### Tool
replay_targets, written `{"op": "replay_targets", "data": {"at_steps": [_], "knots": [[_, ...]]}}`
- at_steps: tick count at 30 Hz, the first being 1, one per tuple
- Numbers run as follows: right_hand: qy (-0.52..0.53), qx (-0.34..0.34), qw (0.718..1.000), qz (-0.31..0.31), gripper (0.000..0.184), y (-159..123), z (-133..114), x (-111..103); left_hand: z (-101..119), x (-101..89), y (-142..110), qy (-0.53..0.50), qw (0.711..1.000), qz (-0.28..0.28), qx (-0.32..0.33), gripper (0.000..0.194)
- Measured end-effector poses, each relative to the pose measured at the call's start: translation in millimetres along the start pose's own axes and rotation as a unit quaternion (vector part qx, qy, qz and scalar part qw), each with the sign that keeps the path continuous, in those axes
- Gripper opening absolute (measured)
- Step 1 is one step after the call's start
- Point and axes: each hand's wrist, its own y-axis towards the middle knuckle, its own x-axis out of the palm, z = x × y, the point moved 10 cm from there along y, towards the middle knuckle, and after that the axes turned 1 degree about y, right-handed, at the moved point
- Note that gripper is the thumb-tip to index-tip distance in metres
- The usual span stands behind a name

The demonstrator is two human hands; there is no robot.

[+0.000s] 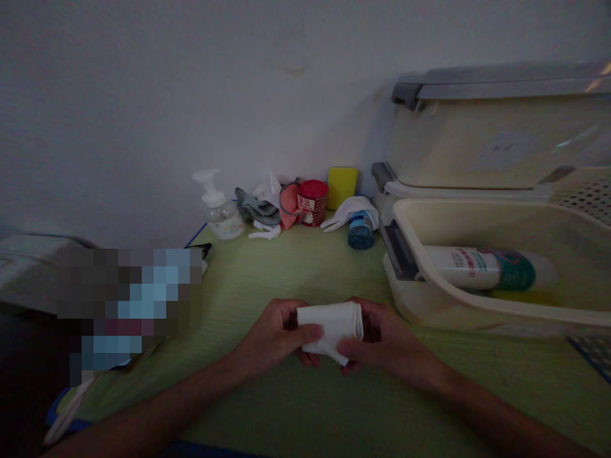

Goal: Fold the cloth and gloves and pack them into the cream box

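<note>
A folded white cloth (329, 318) is held up between both my hands, above the green table cover near the front. My left hand (281, 334) grips its left end, thumb lying across the front face and fingers behind. On the right end, my right hand (375, 340) pinches the lower corner with the thumb, its other fingers partly hidden behind the cloth. The layers show as a rounded fold at the right side. A small flap hangs at the bottom, by my right thumb.
At right stands a cream plastic bin (405, 299) with a white-and-green bottle (477, 268) lying inside; another lidded bin (468, 140) is behind. Along the wall are a pump bottle (224, 216), crumpled cloths (260, 210), a red canister (312, 203), a yellow sponge (342, 187) and a blue roll (361, 230).
</note>
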Motion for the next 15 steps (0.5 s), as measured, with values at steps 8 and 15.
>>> {"op": "replay_targets", "data": {"at_steps": [8,15], "knots": [[0.015,0.005,1.0,-0.013,0.041,-2,1,1,0,12.5,-1,-0.01,0.999,-0.032,0.021,0.045],[0.088,0.027,0.995,-0.023,0.041,-2,4,1,3,12.7,-2,-0.037,0.998,-0.035,0.029,0.044]]}}
